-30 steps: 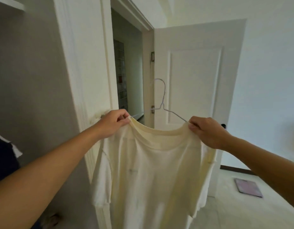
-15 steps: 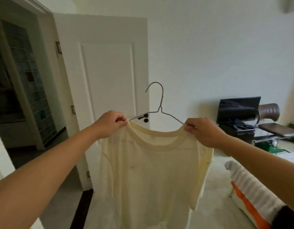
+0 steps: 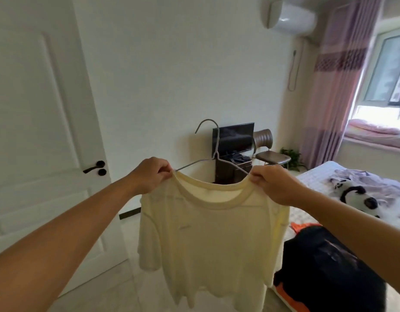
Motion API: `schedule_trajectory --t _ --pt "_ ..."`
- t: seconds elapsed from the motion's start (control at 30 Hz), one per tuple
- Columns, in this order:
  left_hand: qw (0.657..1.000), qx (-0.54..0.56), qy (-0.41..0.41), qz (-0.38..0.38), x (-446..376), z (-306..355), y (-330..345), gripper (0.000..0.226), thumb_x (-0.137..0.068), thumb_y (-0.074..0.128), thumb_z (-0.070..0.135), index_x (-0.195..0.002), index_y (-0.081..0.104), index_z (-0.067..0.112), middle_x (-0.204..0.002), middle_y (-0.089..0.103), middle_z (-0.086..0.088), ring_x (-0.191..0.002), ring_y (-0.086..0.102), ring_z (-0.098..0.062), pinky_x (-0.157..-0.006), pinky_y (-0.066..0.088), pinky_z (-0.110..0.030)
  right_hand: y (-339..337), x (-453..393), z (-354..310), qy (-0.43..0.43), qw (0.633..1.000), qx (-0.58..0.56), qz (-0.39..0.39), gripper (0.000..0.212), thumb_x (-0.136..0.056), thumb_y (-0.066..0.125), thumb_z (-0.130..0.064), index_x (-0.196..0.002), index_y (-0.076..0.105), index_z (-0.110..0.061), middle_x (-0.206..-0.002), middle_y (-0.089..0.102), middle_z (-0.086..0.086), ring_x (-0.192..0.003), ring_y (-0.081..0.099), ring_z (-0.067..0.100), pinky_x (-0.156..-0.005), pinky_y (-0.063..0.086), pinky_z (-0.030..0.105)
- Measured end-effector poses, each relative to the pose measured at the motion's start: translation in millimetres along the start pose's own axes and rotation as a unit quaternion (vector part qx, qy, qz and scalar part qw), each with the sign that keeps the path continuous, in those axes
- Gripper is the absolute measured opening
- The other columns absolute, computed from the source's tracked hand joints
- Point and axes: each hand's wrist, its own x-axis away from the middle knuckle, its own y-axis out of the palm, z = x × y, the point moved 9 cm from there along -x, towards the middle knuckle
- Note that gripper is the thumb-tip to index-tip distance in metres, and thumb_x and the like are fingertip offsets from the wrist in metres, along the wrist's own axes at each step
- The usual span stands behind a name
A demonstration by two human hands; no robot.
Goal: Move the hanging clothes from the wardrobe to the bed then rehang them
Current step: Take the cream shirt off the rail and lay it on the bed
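I have both arms stretched out ahead, and the cream T-shirt [image 3: 208, 239] hangs between them at centre frame, front toward me, thin enough that light shows through; a faint small mark sits on the chest. My left hand [image 3: 153, 174] pinches the shoulder seam at the collar's 10 o'clock corner, fingers curled tight on the cloth; my right hand [image 3: 274, 183] pinches the opposite shoulder at 2 o'clock the same way. A grey wire hanger [image 3: 213, 152] sits inside the neck, its hook rising above the collar.

At 4 o'clock, just beside the shirt's hem, a dark garment [image 3: 325, 266] lies on the bed [image 3: 307, 176] over something orange. Farther up the bed at 3 o'clock lie a panda plush [image 3: 356, 197] and a lilac garment [image 3: 361, 179]. At 9 o'clock stands a white door [image 3: 37, 131] with a black handle. Behind the hanger, against the far wall, are a dark monitor [image 3: 236, 138] and a brown chair [image 3: 268, 152]; pink curtains [image 3: 329, 97] hang at 2 o'clock.
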Motion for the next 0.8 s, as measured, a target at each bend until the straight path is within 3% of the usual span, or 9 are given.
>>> schedule_trajectory --t 0.13,0.23,0.4,0.57,0.7,0.8 --pt "0.998 0.003 0.058 -0.039 -66 32 55 0.012 -0.097 0.057 0.017 -0.089 0.066 0.015 -0.085 0.065 -0.002 -0.080 0.059 -0.016 -0.064 0.040 -0.017 -6 4 66 0.061 0.998 0.010 0.015 0.028 -0.101 0.048 -0.028 -0.075 0.054 -0.033 -0.077 0.060 -0.010 -0.073 0.057 0.009 -0.071 0.047 0.030" --pt "0.992 0.010 0.105 -0.069 -111 59 99 0.011 -0.097 0.057 0.016 -0.089 0.064 0.015 -0.082 0.061 0.001 -0.077 0.056 -0.012 -0.064 0.040 -0.015 -7 11 109 0.113 0.993 0.022 0.012 0.023 -0.101 0.048 -0.027 -0.081 0.059 -0.028 -0.077 0.062 -0.008 -0.074 0.058 0.012 -0.072 0.046 0.030" --pt "0.975 0.030 0.170 -0.138 -181 97 171 0.010 -0.095 0.059 0.017 -0.089 0.066 0.021 -0.078 0.062 0.006 -0.078 0.060 -0.012 -0.071 0.049 -0.025 -8 26 180 0.217 0.975 0.045 0.017 0.027 -0.100 0.051 -0.029 -0.073 0.050 -0.033 -0.072 0.055 -0.013 -0.072 0.057 0.011 -0.070 0.047 0.034" --pt "0.952 0.041 0.238 -0.187 -230 137 237 0.009 -0.094 0.060 0.013 -0.092 0.068 0.017 -0.076 0.061 0.009 -0.072 0.058 -0.004 -0.066 0.041 -0.018 -5 43 235 0.289 0.955 0.055 0.028 0.026 -0.099 0.053 -0.027 -0.073 0.050 -0.026 -0.073 0.055 -0.011 -0.071 0.054 0.010 -0.065 0.037 0.031" --pt "0.936 0.045 0.266 -0.225 -258 170 295 0.009 -0.094 0.059 0.012 -0.094 0.068 0.011 -0.084 0.062 0.003 -0.080 0.059 -0.012 -0.077 0.049 -0.027 2 68 283 0.359 0.931 0.067 0.013 0.025 -0.100 0.050 -0.029 -0.076 0.054 -0.023 -0.076 0.059 -0.008 -0.074 0.056 0.016 -0.067 0.042 0.034" --pt "0.928 0.055 0.279 -0.241 -276 199 338 0.008 -0.093 0.061 0.013 -0.088 0.066 0.017 -0.082 0.062 0.005 -0.080 0.060 -0.013 -0.074 0.045 -0.024 5 85 322 0.398 0.915 0.064 0.010 0.025 -0.100 0.048 -0.029 -0.077 0.055 -0.023 -0.077 0.062 -0.004 -0.073 0.059 0.018 -0.070 0.047 0.038"
